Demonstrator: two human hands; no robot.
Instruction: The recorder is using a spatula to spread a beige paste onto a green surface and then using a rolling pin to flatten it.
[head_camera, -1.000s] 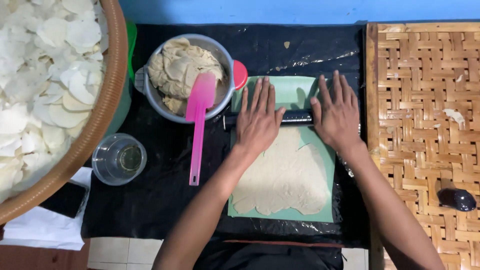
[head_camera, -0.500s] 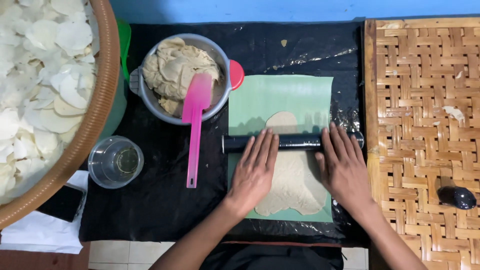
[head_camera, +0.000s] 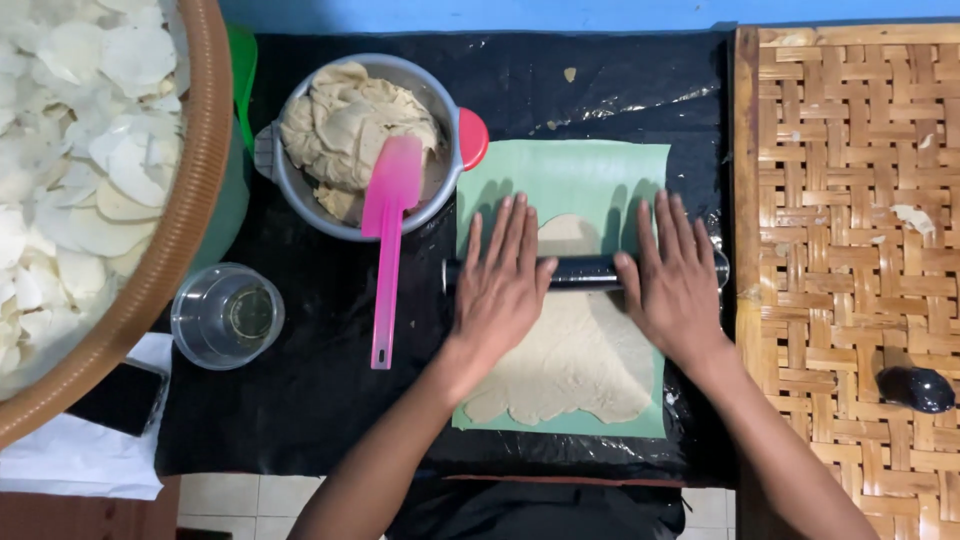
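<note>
Rolling pin (head_camera: 585, 271): a dark rod lying crosswise over the dough, about midway up the green sheet; both hands rest on it.
Left hand (head_camera: 500, 290): flat, palm down, fingers stretched forward and slightly spread, pressed on the left half of the pin, not curled around it.
Right hand (head_camera: 675, 285): likewise flat and open, fingers pointing away from the body, pressing on the right half; the two hands are apart, with a bare stretch of pin between them.
Forearms: both reach in from the bottom edge, angled inward toward the pin.
Dough (head_camera: 575, 360): pale beige sheet rolled thin with an uneven edge, spread under and on both sides of the pin.
Green sheet (head_camera: 570, 170): rectangular, lying on the black plastic cover (head_camera: 320, 400).
Metal bowl (head_camera: 300, 195): up and left of the sheet, filled with lumpy dough, a red handle on its right.
Pink spatula (head_camera: 388, 240): blade in the bowl, handle pointing down.
Glass (head_camera: 227, 316): clear, left of the spatula handle.
Woven tray (head_camera: 850, 250): bamboo, at the right.
Round basket (head_camera: 190, 220): at the left, holding pale thin rounds.
</note>
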